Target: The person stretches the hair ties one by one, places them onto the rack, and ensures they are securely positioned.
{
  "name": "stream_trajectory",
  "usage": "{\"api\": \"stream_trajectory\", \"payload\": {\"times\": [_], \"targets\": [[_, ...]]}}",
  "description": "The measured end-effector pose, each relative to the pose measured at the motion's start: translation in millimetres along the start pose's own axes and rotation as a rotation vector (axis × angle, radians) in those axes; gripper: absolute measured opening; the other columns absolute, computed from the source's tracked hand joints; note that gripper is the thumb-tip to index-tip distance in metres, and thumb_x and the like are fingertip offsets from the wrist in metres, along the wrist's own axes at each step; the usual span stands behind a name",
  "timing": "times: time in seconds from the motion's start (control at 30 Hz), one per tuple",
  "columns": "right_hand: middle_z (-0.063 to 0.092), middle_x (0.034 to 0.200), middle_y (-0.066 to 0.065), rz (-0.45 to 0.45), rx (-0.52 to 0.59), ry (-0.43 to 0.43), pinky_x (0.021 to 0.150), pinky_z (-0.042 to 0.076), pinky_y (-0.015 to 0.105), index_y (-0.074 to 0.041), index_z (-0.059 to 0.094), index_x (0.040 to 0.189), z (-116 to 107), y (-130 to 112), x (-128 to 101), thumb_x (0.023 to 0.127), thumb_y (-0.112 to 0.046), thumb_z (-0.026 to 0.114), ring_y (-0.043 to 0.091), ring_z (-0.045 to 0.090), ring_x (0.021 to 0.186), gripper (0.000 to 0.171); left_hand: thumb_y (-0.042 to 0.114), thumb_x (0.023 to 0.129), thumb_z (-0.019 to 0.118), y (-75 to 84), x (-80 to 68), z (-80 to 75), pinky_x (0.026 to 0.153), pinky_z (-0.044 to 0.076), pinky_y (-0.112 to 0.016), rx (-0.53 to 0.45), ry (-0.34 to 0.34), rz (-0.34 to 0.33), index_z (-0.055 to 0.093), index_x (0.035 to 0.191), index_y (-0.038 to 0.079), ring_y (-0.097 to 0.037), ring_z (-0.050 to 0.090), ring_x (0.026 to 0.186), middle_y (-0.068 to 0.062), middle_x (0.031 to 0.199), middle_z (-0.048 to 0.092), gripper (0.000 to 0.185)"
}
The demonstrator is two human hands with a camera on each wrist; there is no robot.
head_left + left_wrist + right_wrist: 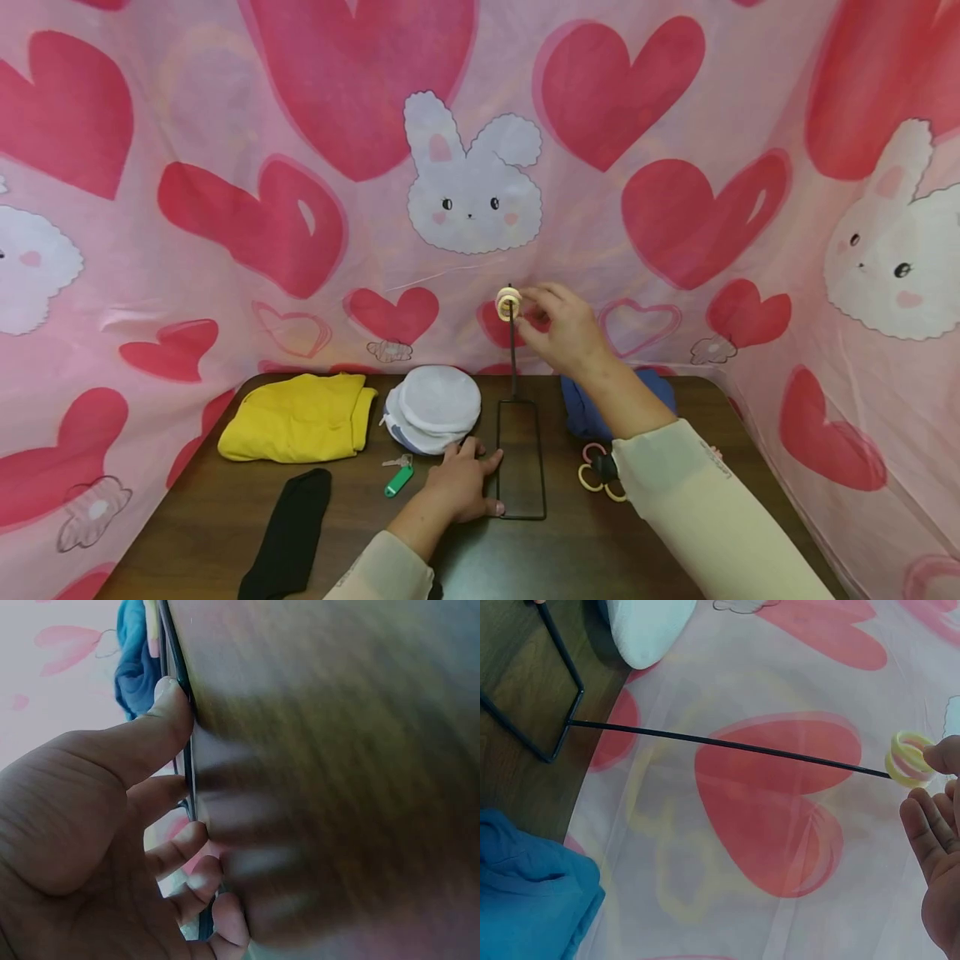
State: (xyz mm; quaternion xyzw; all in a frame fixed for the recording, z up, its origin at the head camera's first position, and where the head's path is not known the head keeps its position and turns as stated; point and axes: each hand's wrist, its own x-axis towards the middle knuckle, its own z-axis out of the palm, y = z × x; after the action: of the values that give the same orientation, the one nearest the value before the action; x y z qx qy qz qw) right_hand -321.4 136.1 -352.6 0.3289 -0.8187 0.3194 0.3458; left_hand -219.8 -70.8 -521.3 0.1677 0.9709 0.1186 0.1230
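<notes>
A thin black wire stand [513, 358] rises from a rectangular wire base [543, 467] on the table. Around the top of its rod are small pale yellow and pink rings [909, 760], stacked together. My right hand [566, 329] pinches these rings from the right, its thumb against them in the right wrist view. On the base's left side lies the thumb of my left hand [459, 485], whose other fingers rest spread on the table beside it. A white round cloth cap-like item [438, 400] sits just beyond the left fingers.
A yellow folded cloth [300, 417], a black sock [288, 529] and a key with green tag [399, 480] lie left. To the right are a blue folded cloth [532, 885] and pink and yellow rings [590, 477] by a black object. Pink heart-patterned fabric [480, 275] hangs behind.
</notes>
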Motion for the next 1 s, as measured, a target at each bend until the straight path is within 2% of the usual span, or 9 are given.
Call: {"api": "stream_trajectory", "payload": {"times": [0.2,0.43,0.53,0.7,0.8,1.0], "targets": [[0.071,0.109,0.012,0.026,0.033,-0.024,0.076,0.060,0.040,0.000,0.074,0.119,-10.1,-1.6,-18.2,0.084,-0.010,0.084,0.021,0.072,0.079,0.038,0.060,0.078,0.084,-0.9,-0.1,-0.7,0.079,0.051,-0.058,-0.006,0.001,0.006,0.052,0.154,0.033,-0.034,0.042,0.127,-0.006,0.146,0.044,0.087],[0.072,0.110,0.006,0.040,0.118,-0.082,0.073,0.060,0.036,-0.005,0.075,0.119,-24.8,-2.5,-54.8,0.083,-0.008,0.086,0.014,0.071,0.079,0.039,0.059,0.079,0.084,-0.4,-0.3,-2.8,0.081,0.051,-0.059,-0.027,-0.011,0.005,0.052,0.154,0.031,-0.035,0.042,0.127,-0.006,0.146,0.044,0.087],[0.072,0.108,0.003,0.042,0.119,-0.113,0.072,0.059,0.035,-0.007,0.076,0.118,-30.5,3.0,-72.5,0.082,-0.008,0.087,0.013,0.071,0.080,0.038,0.059,0.080,0.083,0.3,-0.4,-2.4,0.083,0.050,-0.059,-0.026,-0.014,0.007,0.051,0.155,0.031,-0.034,0.041,0.128,-0.006,0.146,0.043,0.086],[0.071,0.108,-0.003,0.074,0.076,-0.205,0.073,0.058,0.035,-0.012,0.075,0.120,-37.7,14.9,-101.9,0.084,-0.013,0.087,0.010,0.069,0.084,0.038,0.059,0.081,0.082,1.4,-2.1,-4.8,0.085,0.049,-0.060,-0.017,-0.015,0.011,0.050,0.156,0.030,-0.034,0.040,0.129,-0.005,0.146,0.042,0.086],[0.070,0.109,-0.005,0.122,0.065,-0.266,0.073,0.058,0.034,-0.014,0.075,0.121,-39.7,20.8,-117.6,0.085,-0.014,0.086,0.010,0.067,0.086,0.038,0.058,0.082,0.081,2.0,-3.7,-6.7,0.085,0.049,-0.061,-0.013,-0.015,0.012,0.050,0.156,0.030,-0.035,0.040,0.129,-0.006,0.146,0.042,0.085],[0.073,0.106,0.002,0.210,0.086,-0.417,0.072,0.056,0.034,-0.010,0.075,0.120,-41.1,40.5,-148.9,0.086,-0.008,0.084,0.016,0.066,0.087,0.035,0.057,0.083,0.081,2.5,-6.1,-7.3,0.087,0.048,-0.062,-0.020,-0.025,0.011,0.049,0.156,0.029,-0.036,0.039,0.130,-0.007,0.147,0.041,0.085]]}}
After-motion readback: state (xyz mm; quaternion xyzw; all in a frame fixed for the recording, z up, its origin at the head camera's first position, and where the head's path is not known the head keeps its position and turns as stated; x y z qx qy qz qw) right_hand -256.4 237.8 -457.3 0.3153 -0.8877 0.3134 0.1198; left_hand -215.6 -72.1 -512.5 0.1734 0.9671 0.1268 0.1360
